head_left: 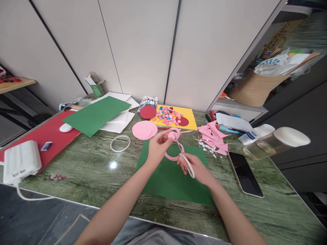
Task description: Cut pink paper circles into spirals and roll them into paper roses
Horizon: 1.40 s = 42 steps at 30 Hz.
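My left hand [158,144] pinches a piece of pink paper [174,134] at its left edge, above the green sheet [173,180]. My right hand [195,167] is closed round the white handles of a pair of scissors [189,166]. The scissor blades point up and left and meet the pink paper. A curved pink strip [171,158] hangs below the blades, in front of the green sheet; whether it joins the held piece I cannot tell. Pink paper discs [143,130] lie in a stack just left of my left hand.
Pink scraps [214,137] and white bits lie to the right, near a phone [245,174] and a bottle [276,143]. Small pink pieces cover a yellow sheet [190,115] behind. A tape roll [120,143], a power bank [21,160] and a red sheet [57,136] are on the left.
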Motion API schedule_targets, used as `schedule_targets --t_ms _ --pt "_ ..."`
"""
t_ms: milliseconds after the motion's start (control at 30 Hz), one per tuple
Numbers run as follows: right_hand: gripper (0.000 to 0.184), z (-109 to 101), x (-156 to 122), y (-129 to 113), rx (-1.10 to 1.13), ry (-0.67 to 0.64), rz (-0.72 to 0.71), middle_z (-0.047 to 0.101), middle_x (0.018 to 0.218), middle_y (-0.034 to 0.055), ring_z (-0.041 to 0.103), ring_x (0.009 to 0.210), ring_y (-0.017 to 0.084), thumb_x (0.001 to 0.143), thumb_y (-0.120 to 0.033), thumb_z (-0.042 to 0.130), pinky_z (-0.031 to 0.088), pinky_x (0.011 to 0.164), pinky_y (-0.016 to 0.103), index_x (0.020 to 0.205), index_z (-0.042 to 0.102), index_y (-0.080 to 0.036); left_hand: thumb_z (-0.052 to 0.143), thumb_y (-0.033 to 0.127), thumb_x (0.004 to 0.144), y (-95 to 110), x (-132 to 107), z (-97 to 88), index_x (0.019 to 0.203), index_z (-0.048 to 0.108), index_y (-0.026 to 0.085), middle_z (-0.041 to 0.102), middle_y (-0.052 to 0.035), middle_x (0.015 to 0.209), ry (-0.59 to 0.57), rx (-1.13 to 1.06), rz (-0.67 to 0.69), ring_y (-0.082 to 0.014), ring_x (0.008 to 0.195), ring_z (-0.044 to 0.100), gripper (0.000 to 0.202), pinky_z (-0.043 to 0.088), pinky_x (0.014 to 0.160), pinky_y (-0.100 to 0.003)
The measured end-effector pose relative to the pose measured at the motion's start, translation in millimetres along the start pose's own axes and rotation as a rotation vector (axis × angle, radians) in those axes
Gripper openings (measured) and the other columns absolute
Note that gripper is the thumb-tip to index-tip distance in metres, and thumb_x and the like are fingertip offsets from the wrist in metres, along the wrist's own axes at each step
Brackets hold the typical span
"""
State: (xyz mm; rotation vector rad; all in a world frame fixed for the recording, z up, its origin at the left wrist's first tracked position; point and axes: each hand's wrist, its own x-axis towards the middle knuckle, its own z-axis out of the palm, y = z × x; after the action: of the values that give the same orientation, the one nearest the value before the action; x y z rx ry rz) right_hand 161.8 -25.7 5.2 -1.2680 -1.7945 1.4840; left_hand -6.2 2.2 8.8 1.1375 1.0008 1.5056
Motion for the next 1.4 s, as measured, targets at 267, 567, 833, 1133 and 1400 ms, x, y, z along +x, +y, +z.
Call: schedule_targets --t_ms 267,567,833,1133,1400 --pt "0.035 0.0 -0.2 3.7 0.016 -0.019 0.008 0.046 0.056 -0.0043 0.047 0.047 0.009 0.086 -0.049 0.043 0.032 0.045 0.021 0.075 0.052 -0.017 0.063 0.024 0.072 3.0 1.9 -0.9 0.100 0.064 0.017 0.066 -0.0043 0.079 0.030 0.029 0.008 -0.0137 0.072 0.060 0.030 0.049 0.071 -0.027" --pt "0.031 -0.7 -0.7 -1.5 0.004 -0.030 0.017 0.043 0.053 -0.0052 0.044 0.045 0.008 0.086 -0.044 0.044 0.032 0.046 0.021 0.072 0.051 -0.017 0.063 0.022 0.070 5.2 4.6 -5.3 0.095 0.065 0.016 0.065 -0.0035 0.075 0.085 0.015 0.018 -0.0135 0.070 0.060 0.025 0.049 0.071 -0.028" --pt "0.031 0.0 -0.1 -0.6 0.002 -0.028 0.024 0.044 0.053 -0.0052 0.045 0.045 0.008 0.086 -0.044 0.044 0.031 0.045 0.021 0.072 0.051 -0.017 0.063 0.025 0.071 1.5 5.9 -6.0 0.091 0.066 0.016 0.067 -0.0070 0.089 0.100 -0.022 0.024 -0.0151 0.076 0.061 0.022 0.051 0.074 -0.031" --pt "0.036 1.6 -0.2 -0.7 -0.012 -0.011 0.010 0.044 0.053 -0.0047 0.045 0.045 0.009 0.086 -0.049 0.043 0.032 0.045 0.021 0.074 0.051 -0.017 0.064 0.026 0.071 2.7 1.0 -1.3 0.098 0.065 0.018 0.067 -0.0046 0.085 0.054 -0.022 0.019 -0.0146 0.075 0.061 0.028 0.052 0.073 -0.030" --pt "0.039 1.6 -0.3 0.7 -0.001 -0.010 0.008 0.046 0.058 -0.0035 0.047 0.049 0.010 0.084 -0.054 0.042 0.035 0.049 0.023 0.077 0.053 -0.017 0.065 0.026 0.070 1.2 1.2 -1.7 0.099 0.067 0.018 0.068 -0.0043 0.080 0.022 -0.002 -0.034 -0.0141 0.072 0.060 0.031 0.051 0.069 -0.028"
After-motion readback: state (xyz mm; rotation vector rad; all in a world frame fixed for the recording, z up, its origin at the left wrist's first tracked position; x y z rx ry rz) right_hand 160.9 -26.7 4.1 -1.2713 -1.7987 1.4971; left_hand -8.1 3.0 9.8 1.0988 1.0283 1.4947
